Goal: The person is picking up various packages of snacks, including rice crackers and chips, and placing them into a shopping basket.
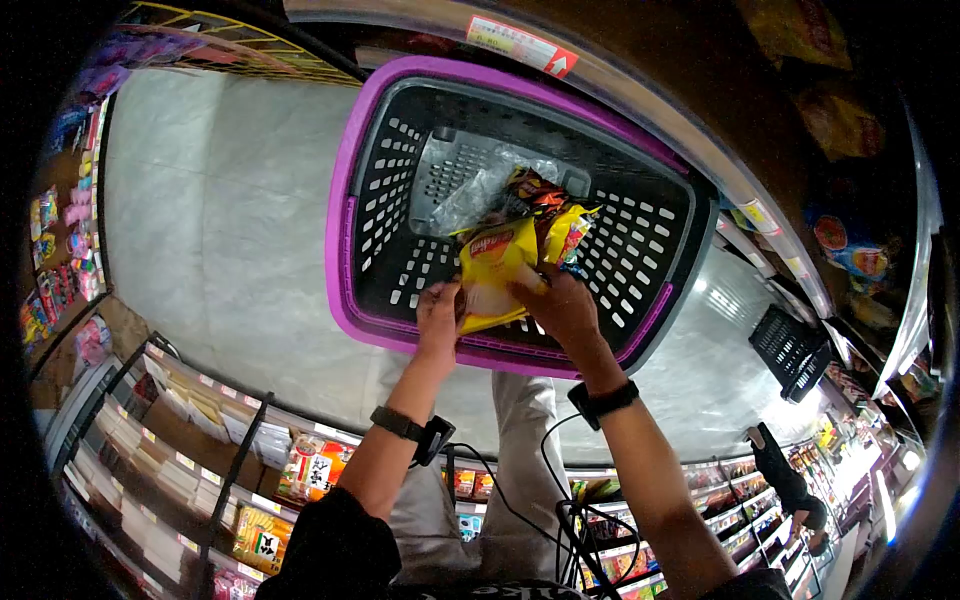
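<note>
With my left hand (438,312) and right hand (562,305) grasping the yellow packet (493,258) mid-frame, I should pinch its edges lightly, clear of the basket (480,103) wall.

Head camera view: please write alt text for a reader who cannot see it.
Left hand and right hand hold a shiny yellow packet over a black plastic basket with a purple rim, containing crumpled clear plastic and colourful packets; around are grey floor and stocked shop shelves.

"ike" lettering (545,592) on the black shirt (340,550) — a white arrow (558,65) on the shelf label (520,44)
</note>
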A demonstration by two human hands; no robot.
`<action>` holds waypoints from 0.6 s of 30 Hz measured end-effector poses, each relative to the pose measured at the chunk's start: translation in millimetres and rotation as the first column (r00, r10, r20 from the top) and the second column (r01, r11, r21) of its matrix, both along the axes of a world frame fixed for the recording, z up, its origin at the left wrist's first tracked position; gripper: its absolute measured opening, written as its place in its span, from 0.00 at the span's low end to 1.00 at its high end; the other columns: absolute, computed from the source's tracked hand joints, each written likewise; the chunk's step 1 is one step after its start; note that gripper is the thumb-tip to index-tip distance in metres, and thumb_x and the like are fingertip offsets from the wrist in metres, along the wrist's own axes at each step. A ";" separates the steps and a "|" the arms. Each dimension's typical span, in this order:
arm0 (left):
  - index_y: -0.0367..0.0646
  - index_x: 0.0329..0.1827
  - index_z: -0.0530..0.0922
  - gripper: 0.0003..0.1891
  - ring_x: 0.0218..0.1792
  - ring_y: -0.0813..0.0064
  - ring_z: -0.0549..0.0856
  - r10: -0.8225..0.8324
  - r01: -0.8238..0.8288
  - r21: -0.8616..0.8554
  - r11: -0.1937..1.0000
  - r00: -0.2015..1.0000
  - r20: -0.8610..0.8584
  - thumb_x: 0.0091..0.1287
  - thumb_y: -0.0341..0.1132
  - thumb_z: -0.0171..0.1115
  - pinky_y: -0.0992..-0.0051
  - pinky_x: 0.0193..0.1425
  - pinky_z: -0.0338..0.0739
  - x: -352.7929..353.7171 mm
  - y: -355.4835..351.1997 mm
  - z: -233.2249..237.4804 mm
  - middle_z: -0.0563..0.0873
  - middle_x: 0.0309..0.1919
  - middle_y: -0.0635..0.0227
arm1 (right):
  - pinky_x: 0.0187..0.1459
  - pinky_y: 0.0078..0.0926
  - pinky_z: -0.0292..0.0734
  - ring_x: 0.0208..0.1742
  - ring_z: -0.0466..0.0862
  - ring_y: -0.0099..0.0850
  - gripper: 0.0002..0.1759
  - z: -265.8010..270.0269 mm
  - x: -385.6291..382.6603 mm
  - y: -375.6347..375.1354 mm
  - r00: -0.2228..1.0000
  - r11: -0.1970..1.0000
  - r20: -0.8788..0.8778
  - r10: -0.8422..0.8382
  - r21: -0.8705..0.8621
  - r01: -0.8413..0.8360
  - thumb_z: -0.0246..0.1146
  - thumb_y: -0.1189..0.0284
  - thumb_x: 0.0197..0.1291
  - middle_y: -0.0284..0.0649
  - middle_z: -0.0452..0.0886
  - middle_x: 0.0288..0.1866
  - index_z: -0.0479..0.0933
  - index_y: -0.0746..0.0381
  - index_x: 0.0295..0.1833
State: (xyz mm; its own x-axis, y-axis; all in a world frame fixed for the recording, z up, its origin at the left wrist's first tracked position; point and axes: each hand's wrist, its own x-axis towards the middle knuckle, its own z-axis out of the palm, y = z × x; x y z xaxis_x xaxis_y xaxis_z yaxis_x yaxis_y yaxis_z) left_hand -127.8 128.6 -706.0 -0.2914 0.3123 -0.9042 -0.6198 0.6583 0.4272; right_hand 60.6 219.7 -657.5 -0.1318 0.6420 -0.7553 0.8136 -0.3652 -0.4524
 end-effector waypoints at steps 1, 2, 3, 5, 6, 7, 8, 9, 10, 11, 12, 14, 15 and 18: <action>0.41 0.62 0.75 0.19 0.55 0.71 0.87 -0.004 0.004 -0.001 1.000 1.000 -0.003 0.74 0.39 0.66 0.70 0.64 0.81 -1.5 3.7 3.1 0.85 0.57 0.60 | 0.47 0.44 0.85 0.46 0.90 0.49 0.31 -13.5 -3.4 3.4 1.000 1.000 -0.003 -0.004 -0.001 0.004 0.69 0.48 0.62 0.52 0.89 0.45 0.81 0.61 0.59; 0.40 0.61 0.75 0.17 0.56 0.70 0.86 -0.141 0.182 0.207 0.961 0.970 -0.198 0.73 0.33 0.64 0.70 0.65 0.80 -3.7 7.9 6.0 0.84 0.57 0.60 | 0.48 0.46 0.84 0.48 0.89 0.50 0.32 -30.4 -6.4 3.8 0.998 1.000 0.052 0.028 0.010 -0.029 0.67 0.46 0.63 0.52 0.88 0.47 0.80 0.61 0.60; 0.39 0.61 0.76 0.15 0.58 0.68 0.84 -0.223 0.382 0.365 0.849 0.886 -0.407 0.73 0.28 0.63 0.70 0.66 0.78 -5.1 13.3 10.7 0.83 0.58 0.61 | 0.50 0.48 0.83 0.49 0.88 0.51 0.33 -49.5 -7.9 0.1 0.992 0.998 0.107 0.060 0.018 -0.062 0.66 0.45 0.63 0.53 0.88 0.48 0.79 0.61 0.62; 0.35 0.58 0.75 0.12 0.58 0.72 0.82 -0.189 0.339 0.446 0.828 0.919 -0.347 0.74 0.25 0.61 0.72 0.70 0.74 -7.4 19.4 13.3 0.83 0.55 0.63 | 0.53 0.51 0.82 0.52 0.87 0.53 0.32 -95.6 -4.3 -11.9 0.996 0.999 0.090 -0.005 0.032 0.002 0.63 0.46 0.66 0.54 0.87 0.50 0.77 0.59 0.64; 0.35 0.58 0.75 0.12 0.57 0.73 0.82 -0.334 0.463 0.319 0.827 0.861 -0.383 0.74 0.24 0.61 0.73 0.68 0.75 -8.9 21.2 12.4 0.83 0.55 0.63 | 0.53 0.50 0.82 0.52 0.87 0.53 0.32 -119.8 -2.4 -16.5 0.999 0.999 0.035 -0.029 0.035 0.028 0.62 0.46 0.67 0.54 0.87 0.50 0.77 0.59 0.64; 0.35 0.58 0.75 0.12 0.57 0.74 0.82 -0.474 0.575 0.183 0.797 0.784 -0.400 0.73 0.24 0.61 0.73 0.67 0.75 -12.0 21.8 9.2 0.83 0.54 0.63 | 0.54 0.50 0.82 0.53 0.87 0.54 0.31 -121.1 -6.5 -12.6 0.998 0.998 -0.022 -0.053 0.038 0.054 0.61 0.46 0.68 0.54 0.87 0.51 0.77 0.58 0.64; 0.36 0.58 0.75 0.13 0.55 0.76 0.82 -0.489 0.575 0.177 0.798 0.792 -0.366 0.74 0.25 0.62 0.72 0.66 0.77 -15.4 8.9 -10.6 0.83 0.53 0.65 | 0.54 0.49 0.82 0.53 0.86 0.54 0.27 -119.6 -6.5 -12.9 1.000 0.996 -0.005 -0.026 0.083 0.026 0.58 0.49 0.71 0.53 0.87 0.51 0.79 0.57 0.62; 0.36 0.58 0.75 0.13 0.55 0.76 0.82 -0.493 0.580 0.177 0.795 0.788 -0.368 0.74 0.25 0.62 0.72 0.66 0.77 -19.7 -1.7 -25.1 0.83 0.53 0.65 | 0.54 0.49 0.82 0.53 0.86 0.54 0.27 -124.7 -7.7 -12.0 1.000 0.996 -0.007 -0.030 0.085 0.031 0.58 0.49 0.71 0.53 0.87 0.51 0.79 0.57 0.62; 0.37 0.59 0.74 0.14 0.54 0.74 0.83 -0.640 0.756 0.102 0.646 0.610 -0.467 0.73 0.27 0.64 0.71 0.63 0.78 -22.9 -8.8 -33.0 0.84 0.53 0.64 | 0.54 0.47 0.82 0.52 0.87 0.53 0.23 -131.5 -7.3 -11.4 0.998 0.997 0.035 0.056 0.049 -0.058 0.59 0.53 0.71 0.53 0.87 0.50 0.80 0.57 0.61; 0.38 0.59 0.74 0.16 0.54 0.72 0.84 -0.743 0.886 0.008 0.465 0.395 -0.541 0.72 0.29 0.67 0.71 0.61 0.80 -24.1 -16.6 -40.3 0.86 0.52 0.62 | 0.53 0.45 0.82 0.52 0.87 0.52 0.20 -136.6 -3.5 -12.4 0.987 0.989 0.077 0.144 0.009 -0.145 0.60 0.57 0.72 0.52 0.88 0.49 0.81 0.57 0.59; 0.39 0.61 0.75 0.20 0.54 0.61 0.87 -0.817 0.942 -0.150 0.300 0.173 -0.550 0.73 0.40 0.66 0.64 0.62 0.80 -20.3 -2.2 -9.9 0.87 0.53 0.55 | 0.53 0.45 0.82 0.52 0.87 0.52 0.20 -132.2 6.5 -13.5 0.986 0.990 0.085 0.141 0.010 -0.142 0.60 0.57 0.72 0.52 0.88 0.49 0.81 0.57 0.59; 0.39 0.62 0.75 0.21 0.54 0.56 0.87 -0.884 0.952 -0.290 0.101 -0.048 -0.465 0.74 0.45 0.63 0.60 0.62 0.80 -12.7 9.9 17.0 0.87 0.53 0.53 | 0.51 0.36 0.83 0.48 0.89 0.43 0.13 -103.0 34.5 -14.0 0.963 0.934 -0.248 -0.108 0.307 0.184 0.63 0.69 0.71 0.49 0.89 0.45 0.82 0.62 0.55; 0.40 0.62 0.76 0.24 0.53 0.51 0.87 -0.898 0.905 -0.411 -0.112 -0.269 -0.348 0.74 0.49 0.61 0.56 0.62 0.80 -9.4 10.0 21.3 0.87 0.53 0.50 | 0.49 0.28 0.82 0.45 0.88 0.30 0.08 -68.4 44.3 -2.4 0.888 0.844 -0.325 -0.324 0.324 0.427 0.64 0.78 0.68 0.42 0.88 0.41 0.81 0.65 0.51; 0.41 0.57 0.80 0.24 0.48 0.51 0.87 -0.710 0.876 -0.442 -0.192 -0.435 -0.554 0.73 0.53 0.58 0.54 0.58 0.80 -11.1 -6.7 11.2 0.88 0.46 0.53 | 0.56 0.32 0.76 0.51 0.81 0.32 0.24 -13.1 114.6 27.3 0.669 0.415 -0.500 -0.549 0.532 0.738 0.71 0.70 0.66 0.42 0.81 0.51 0.73 0.64 0.63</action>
